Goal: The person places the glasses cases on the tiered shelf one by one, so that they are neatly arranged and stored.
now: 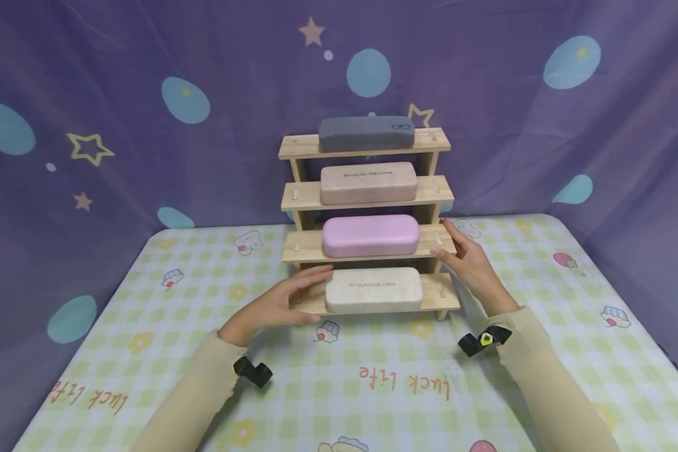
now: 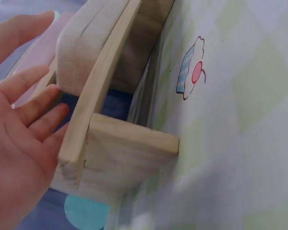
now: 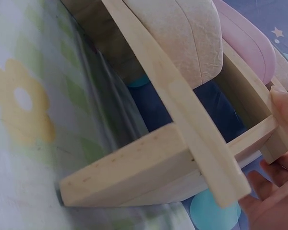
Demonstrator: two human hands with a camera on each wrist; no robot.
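A four-tier wooden display rack (image 1: pixel 302 250) stands on the table with a glasses case on each step. From top to bottom they are a grey-blue case (image 1: pixel 366 134), a beige case (image 1: pixel 368 185), a pink case (image 1: pixel 370 237) and a cream case (image 1: pixel 374 292). My left hand (image 1: pixel 282 300) is at the left end of the lowest step, fingers extended and fingertips near the cream case. At the right end of the step bearing the pink case, my right hand (image 1: pixel 474 267) grips the board, thumb at its front and fingers (image 3: pixel 277 172) around the end.
A green-and-white checked cloth (image 1: pixel 339 408) covers the table. Behind and beside it hangs a purple curtain (image 1: pixel 260 56) with stars and blue spots, close behind the rack. Black wrist cameras (image 1: pixel 253 373) are strapped over both sleeves.
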